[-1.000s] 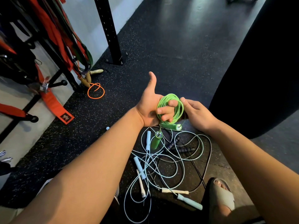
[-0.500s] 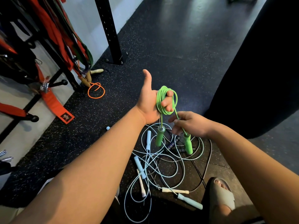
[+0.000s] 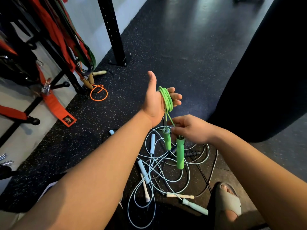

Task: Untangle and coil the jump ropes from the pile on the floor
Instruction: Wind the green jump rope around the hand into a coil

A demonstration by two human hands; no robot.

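Green rope [image 3: 167, 100] looped round raised left hand [image 3: 154, 104], thumb up; right hand [image 3: 192, 130] below, pinching its cord above 2 handles [image 3: 180, 154].

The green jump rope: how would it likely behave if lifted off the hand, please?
Probably floppy: the green jump rope bends in tight loops round the left hand. Its handles dangle, so they would likely swing and loosen the coil.

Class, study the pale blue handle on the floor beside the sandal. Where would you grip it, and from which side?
Best grip the pale blue handle mid-shaft from above, fingers across its narrow width: it lies flat, long and slim, top exposed.
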